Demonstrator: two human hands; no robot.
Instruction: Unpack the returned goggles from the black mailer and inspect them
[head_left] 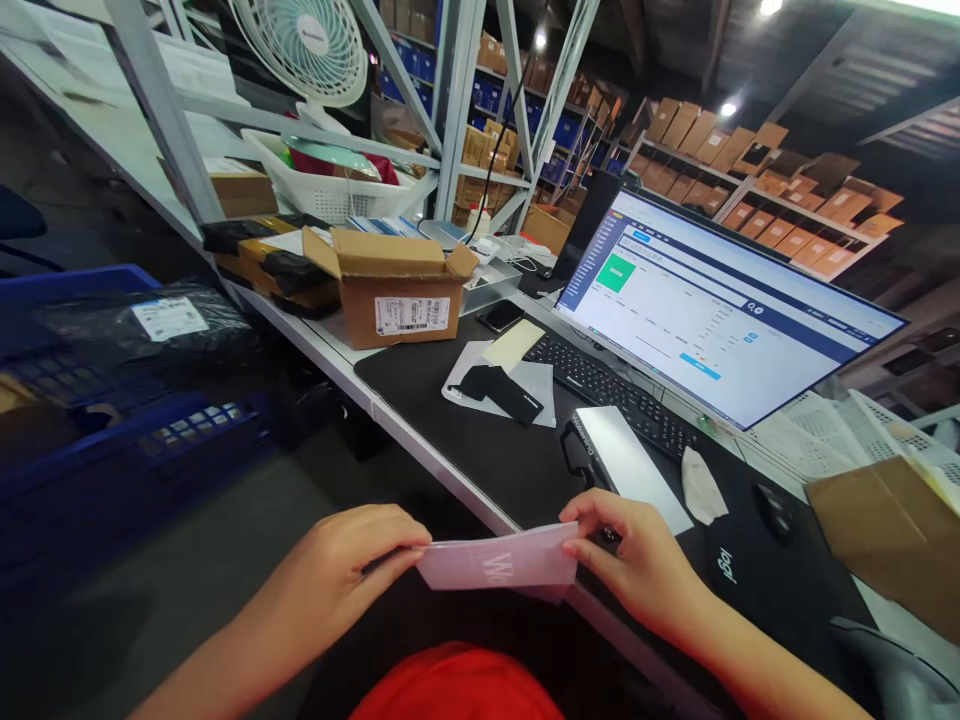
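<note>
A pinkish, thin plastic pouch (480,565) with pale lettering is stretched between my hands, in front of the desk edge. My left hand (367,555) pinches its left end between thumb and fingers. At the other end, my right hand (630,545) pinches the upper right corner. Just beyond my right hand lies a long white box (637,465) with lettering on its dark side. A black cloth item (499,390) rests on a clear bag (540,385), near a cream-coloured card (514,343). Whether anything is inside the pouch I cannot tell.
A black keyboard (607,385) and a lit monitor (727,300) stand behind the box. An open cardboard carton (397,290) sits at the desk's left. To the right are a mouse (772,512) and another carton (885,540). Blue crates (127,460) stand left of the desk.
</note>
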